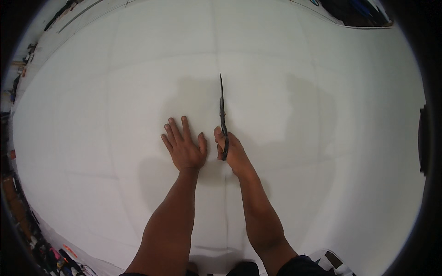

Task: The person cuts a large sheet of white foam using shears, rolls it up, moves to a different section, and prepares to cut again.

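A wide white sheet, perhaps cloth or paper, (152,78) spreads over most of the view, with faint crease lines running along and across it. My left hand (185,148) lies flat on it, fingers spread, holding nothing. Close by on the right, my right hand (234,154) grips a pair of dark scissors (222,112) by the handles. The blades look closed and point away from me, roughly along the lengthwise crease in the middle. Whether the lower blade is under the sheet cannot be made out.
Dark and blue items (359,11) sit beyond the sheet's far right edge. Along the left rim runs a jumble of small coloured things (46,250). A white object with a dark opening (332,260) stands near my right elbow. A dark shape (422,140) shows at the right rim.
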The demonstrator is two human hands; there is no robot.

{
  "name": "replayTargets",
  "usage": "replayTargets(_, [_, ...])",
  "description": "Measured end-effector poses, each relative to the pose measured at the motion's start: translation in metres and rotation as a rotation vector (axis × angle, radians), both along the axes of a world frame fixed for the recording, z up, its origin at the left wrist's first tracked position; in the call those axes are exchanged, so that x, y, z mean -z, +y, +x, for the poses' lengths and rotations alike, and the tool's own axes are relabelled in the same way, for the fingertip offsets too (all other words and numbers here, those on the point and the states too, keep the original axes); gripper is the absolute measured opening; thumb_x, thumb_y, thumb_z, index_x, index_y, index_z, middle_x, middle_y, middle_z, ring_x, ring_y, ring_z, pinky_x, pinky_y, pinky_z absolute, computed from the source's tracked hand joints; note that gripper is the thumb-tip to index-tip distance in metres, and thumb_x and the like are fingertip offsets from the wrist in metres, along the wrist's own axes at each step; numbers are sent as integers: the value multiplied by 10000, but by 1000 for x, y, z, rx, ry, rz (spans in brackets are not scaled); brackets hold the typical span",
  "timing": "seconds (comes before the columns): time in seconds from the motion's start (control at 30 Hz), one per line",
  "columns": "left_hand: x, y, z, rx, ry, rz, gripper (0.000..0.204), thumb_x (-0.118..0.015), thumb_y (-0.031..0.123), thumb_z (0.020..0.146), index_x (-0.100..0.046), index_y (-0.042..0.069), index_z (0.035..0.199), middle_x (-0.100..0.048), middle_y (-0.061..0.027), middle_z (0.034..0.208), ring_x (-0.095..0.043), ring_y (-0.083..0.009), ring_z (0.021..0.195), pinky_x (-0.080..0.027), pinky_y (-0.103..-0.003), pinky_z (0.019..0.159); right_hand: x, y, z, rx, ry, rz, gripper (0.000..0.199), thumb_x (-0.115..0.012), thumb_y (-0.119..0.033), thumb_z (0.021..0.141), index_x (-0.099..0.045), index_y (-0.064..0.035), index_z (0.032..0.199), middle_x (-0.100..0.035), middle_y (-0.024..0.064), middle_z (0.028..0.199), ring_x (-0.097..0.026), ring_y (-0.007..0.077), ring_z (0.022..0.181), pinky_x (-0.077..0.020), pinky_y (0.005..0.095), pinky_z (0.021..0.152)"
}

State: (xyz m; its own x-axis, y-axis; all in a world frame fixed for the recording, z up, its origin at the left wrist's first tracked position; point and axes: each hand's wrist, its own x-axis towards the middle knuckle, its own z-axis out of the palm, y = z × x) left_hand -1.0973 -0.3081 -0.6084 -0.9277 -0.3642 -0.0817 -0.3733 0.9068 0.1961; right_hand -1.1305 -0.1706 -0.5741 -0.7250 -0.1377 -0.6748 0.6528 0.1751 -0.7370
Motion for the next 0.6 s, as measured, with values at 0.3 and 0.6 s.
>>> replayTargets(0.3, [-16,-4,1,1,-33,32,729,-477,410,916,-257,106,1541,-151,-233,1596,-105,-406,1489,-59,-558,1194,-20,-7,-8,48,-8,66,588,-608,-584,914,-499,-61,668,-482,30,563,-485,124,477,-406,294,453])
replayTargets(0.6, [-20,0,8,7,-43,31,730,-476,413,916,-254,107,1542,-137,-230,1600,-107,-411,1486,-63,-561,1192,-11,-22,-72,134,15,-17,648,-638,-664,843,-573,-19,814,-460,-5,579,-436,103,443,-378,254,445])
